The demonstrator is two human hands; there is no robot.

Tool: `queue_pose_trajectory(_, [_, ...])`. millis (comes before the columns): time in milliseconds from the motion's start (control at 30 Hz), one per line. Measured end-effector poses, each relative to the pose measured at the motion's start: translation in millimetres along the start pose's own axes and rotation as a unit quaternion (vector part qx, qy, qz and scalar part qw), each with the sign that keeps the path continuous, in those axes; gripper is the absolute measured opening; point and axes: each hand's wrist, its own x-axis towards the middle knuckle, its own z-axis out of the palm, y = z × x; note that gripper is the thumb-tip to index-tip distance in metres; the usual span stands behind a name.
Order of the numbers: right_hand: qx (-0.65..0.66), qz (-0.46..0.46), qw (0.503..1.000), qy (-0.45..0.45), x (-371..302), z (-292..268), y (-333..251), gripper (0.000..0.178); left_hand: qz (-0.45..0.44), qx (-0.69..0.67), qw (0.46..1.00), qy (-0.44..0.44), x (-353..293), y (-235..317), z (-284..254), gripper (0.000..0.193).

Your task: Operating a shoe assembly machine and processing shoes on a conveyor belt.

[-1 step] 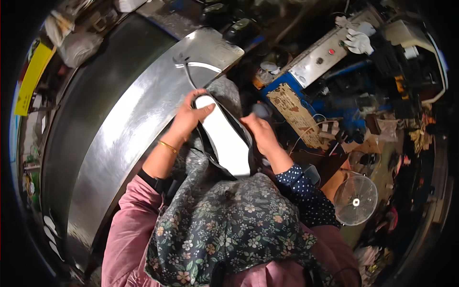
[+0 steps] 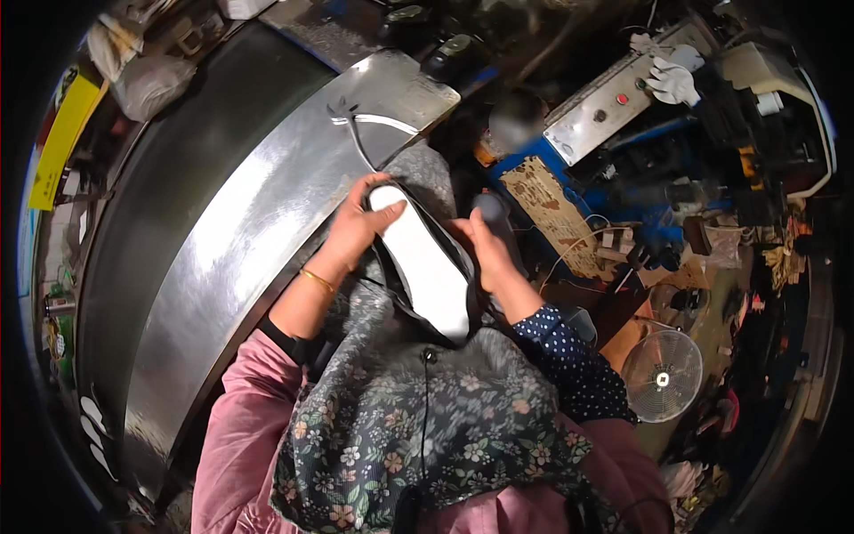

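In front of my lap is a dark shoe upper (image 2: pixel 469 307) wrapped around a long white insole-shaped piece (image 2: pixel 425 262), which tilts with its far end to the left. My left hand (image 2: pixel 360 227) grips the far end, thumb pressed on the white face and fingers behind the dark edge. Along the right side, my right hand (image 2: pixel 489 258) holds the upper's edge, its thumb raised and its fingers partly hidden. A thin dark cord (image 2: pixel 423 400) with a small shiny round end lies on my floral apron (image 2: pixel 382 454), just below the near end.
A shiny metal work surface (image 2: pixel 240 214) curves along the left, with a white-and-grey cable (image 2: pixel 378 120) on it. To the right stands a blue machine with a button panel (image 2: pixel 596 111) and a white glove (image 2: pixel 672 80). A round fan (image 2: pixel 663 376) sits lower right.
The shoe upper and both hands have shifted slightly down and right. My right thumb has lifted away from its fingers. The cord with the shiny end has come into sight on the apron.
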Motion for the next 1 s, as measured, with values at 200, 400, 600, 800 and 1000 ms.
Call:
queue_pose_trajectory(200, [-0.409,-0.03,0.912,-0.028,-4.4,13.7,11.7,0.049,-0.007,-0.04,0.999,0.0,-16.8,-10.6,-7.3,0.045])
queue_pose_trajectory(400, [-0.806,-0.386,0.445,0.055,-9.2,69.1,-18.1,0.023,0.013,-0.01,1.0,0.019,0.1,-18.5,-7.2,0.047])
queue_pose_trajectory(600, [-0.52,-0.077,0.85,-0.034,6.2,21.1,-37.6,0.057,-0.015,-0.021,1.0,-0.012,0.3,-6.6,-2.4,0.048])
queue_pose_trajectory(800, [-0.557,-0.044,0.826,-0.067,-57.2,13.0,-5.9,0.059,-0.01,-0.003,1.0,-0.007,-5.1,-4.2,4.9,0.048])
queue_pose_trajectory(1000, [-0.196,-0.036,0.971,-0.132,-8.6,10.3,5.3,0.073,-0.022,-0.321,0.939,-0.118,13.1,-4.7,-19.5,0.052])
